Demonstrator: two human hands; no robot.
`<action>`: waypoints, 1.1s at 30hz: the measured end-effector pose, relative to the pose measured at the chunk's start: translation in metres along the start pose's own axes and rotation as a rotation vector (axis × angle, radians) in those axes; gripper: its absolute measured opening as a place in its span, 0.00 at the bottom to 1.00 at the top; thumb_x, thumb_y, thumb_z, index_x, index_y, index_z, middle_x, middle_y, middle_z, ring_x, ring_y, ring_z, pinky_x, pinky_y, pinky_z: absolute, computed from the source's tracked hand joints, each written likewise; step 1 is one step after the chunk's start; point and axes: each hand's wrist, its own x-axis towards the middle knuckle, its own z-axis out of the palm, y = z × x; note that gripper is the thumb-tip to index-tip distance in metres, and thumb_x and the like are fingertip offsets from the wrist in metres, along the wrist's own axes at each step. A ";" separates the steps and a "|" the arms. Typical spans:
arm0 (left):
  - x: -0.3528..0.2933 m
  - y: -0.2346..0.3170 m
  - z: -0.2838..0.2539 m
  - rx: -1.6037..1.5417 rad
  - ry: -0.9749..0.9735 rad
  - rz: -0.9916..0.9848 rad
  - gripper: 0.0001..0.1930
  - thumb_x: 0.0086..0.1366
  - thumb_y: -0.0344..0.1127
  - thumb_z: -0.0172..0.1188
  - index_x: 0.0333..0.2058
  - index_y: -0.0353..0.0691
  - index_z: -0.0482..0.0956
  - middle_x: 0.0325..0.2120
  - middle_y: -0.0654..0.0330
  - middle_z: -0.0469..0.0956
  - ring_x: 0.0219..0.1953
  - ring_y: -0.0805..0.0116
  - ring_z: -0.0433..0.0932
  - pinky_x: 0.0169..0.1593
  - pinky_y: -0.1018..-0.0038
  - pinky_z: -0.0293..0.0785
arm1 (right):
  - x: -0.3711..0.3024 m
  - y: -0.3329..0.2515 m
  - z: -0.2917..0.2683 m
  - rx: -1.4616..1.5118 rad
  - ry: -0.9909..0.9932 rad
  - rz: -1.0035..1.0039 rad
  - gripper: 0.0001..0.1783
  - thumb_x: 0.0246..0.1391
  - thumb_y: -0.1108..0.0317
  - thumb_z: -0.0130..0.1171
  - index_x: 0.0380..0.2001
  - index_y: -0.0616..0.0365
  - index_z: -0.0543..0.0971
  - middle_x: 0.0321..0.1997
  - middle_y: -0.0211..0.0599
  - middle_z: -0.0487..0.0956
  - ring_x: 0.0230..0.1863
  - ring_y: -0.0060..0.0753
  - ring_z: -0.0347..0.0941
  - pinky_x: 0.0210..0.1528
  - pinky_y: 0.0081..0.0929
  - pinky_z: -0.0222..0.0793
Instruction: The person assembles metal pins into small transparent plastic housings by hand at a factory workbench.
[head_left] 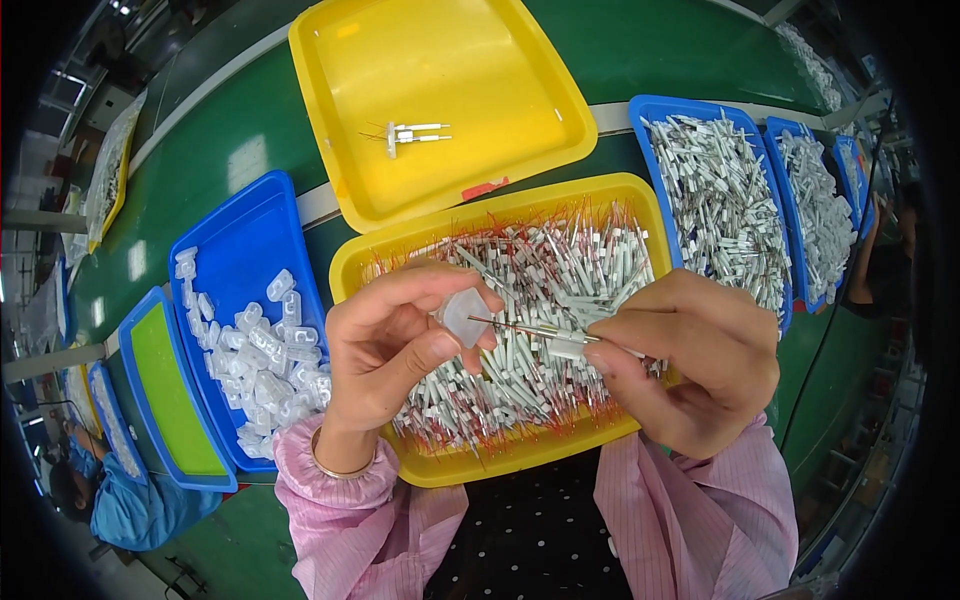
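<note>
The right fingers (625, 380) are pinching a slim part (567, 349) tightly, its long axis running leftward from them — dark leads (503, 325) reaching the translucent cap (467, 314), which the left fingers (420, 362) are holding, curled around it; entry is staying unclear.

Eight o'clock, a blue-clad person (150, 505) is showing! Near nine, a lime-floored tray (180, 390) is lying; ten, a distant yellow tray (119, 190)!

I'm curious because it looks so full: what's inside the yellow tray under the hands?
A pile of slim, red-wired white pieces lies in the yellow tray. The left hand and right hand hide some; the tray's bottom is covered.
</note>
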 end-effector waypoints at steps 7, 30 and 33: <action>-0.001 0.000 -0.001 0.135 0.011 0.043 0.17 0.56 0.19 0.53 0.46 0.26 0.69 0.38 0.44 0.72 0.33 0.64 0.75 0.30 0.76 0.75 | 0.001 -0.004 -0.001 -0.042 -0.011 -0.013 0.10 0.29 0.83 0.63 0.23 0.68 0.78 0.19 0.43 0.74 0.16 0.30 0.71 0.15 0.18 0.62; -0.005 0.003 0.009 0.124 0.041 -0.011 0.16 0.55 0.18 0.53 0.45 0.24 0.68 0.38 0.44 0.72 0.35 0.62 0.77 0.33 0.75 0.77 | -0.001 0.003 0.014 -0.011 -0.006 -0.073 0.10 0.33 0.80 0.64 0.25 0.65 0.77 0.21 0.41 0.74 0.17 0.32 0.70 0.16 0.21 0.63; -0.005 0.001 0.009 0.143 0.045 -0.027 0.16 0.56 0.18 0.53 0.44 0.24 0.69 0.37 0.44 0.72 0.34 0.62 0.77 0.33 0.75 0.78 | 0.001 0.012 0.019 -0.002 -0.044 -0.022 0.09 0.36 0.80 0.62 0.26 0.64 0.77 0.23 0.40 0.74 0.19 0.33 0.71 0.19 0.22 0.65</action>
